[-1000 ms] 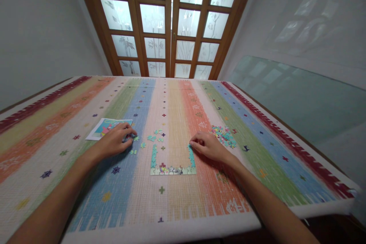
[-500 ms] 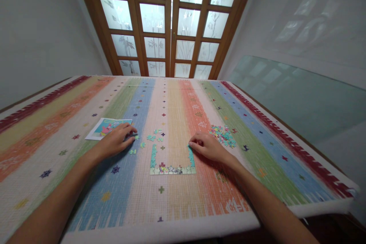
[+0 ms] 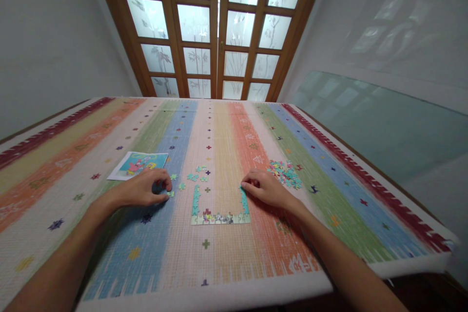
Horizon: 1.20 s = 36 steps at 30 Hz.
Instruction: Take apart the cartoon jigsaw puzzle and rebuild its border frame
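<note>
On the striped cloth lies a partly joined jigsaw puzzle border, with a bottom row and two upright sides. My right hand rests at the top of its right side. Its thumb and index finger are pinched on a teal puzzle piece there, mostly hidden by the fingertips. My left hand is curled left of the border, thumb and index finger closing on a pale green puzzle piece on the cloth. Several loose teal pieces lie between the hands.
A picture card with cartoon figures lies behind my left hand. Beyond my right hand is a heap of puzzle pieces. The striped tablecloth covers the table. Wooden glazed doors stand behind, and a glass panel leans at right.
My left hand has moved nearer to me, from the loose piece by the card to the pale green one, and its fingers have curled in. My right hand has stayed in place.
</note>
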Each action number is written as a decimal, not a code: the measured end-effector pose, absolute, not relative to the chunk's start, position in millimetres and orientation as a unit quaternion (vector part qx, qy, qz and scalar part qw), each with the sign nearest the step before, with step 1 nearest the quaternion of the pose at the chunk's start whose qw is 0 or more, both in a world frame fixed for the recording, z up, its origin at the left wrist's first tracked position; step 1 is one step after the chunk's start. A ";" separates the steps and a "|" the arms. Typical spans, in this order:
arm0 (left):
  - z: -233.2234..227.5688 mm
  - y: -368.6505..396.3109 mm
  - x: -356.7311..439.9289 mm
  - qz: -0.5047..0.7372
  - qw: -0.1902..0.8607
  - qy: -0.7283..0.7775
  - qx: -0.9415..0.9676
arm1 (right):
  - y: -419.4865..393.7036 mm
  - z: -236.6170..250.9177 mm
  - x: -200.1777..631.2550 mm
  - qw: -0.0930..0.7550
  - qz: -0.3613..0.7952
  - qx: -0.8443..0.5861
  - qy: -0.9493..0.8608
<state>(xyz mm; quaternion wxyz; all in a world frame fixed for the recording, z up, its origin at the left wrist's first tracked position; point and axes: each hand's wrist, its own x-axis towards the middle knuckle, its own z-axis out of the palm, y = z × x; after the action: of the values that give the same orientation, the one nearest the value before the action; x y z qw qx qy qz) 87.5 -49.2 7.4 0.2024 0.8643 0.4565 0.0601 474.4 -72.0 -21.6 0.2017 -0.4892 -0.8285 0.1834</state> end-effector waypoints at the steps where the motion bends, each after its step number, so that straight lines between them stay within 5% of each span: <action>1: 6.2 -48.7 87.7 0.063 0.207 0.457 0.863 | -72.0 -21.4 474.4 0.202 0.183 -0.489 -0.829; 36: -13.0 -48.7 111.3 0.123 0.149 0.456 0.869 | -71.3 -24.8 476.1 0.206 0.184 -0.481 -0.832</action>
<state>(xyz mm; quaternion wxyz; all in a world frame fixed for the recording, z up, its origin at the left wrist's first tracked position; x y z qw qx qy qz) 111.3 -48.7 -13.0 0.1489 0.8691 0.4556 0.1226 476.1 -71.3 -24.8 0.2059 -0.4810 -0.8320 0.1844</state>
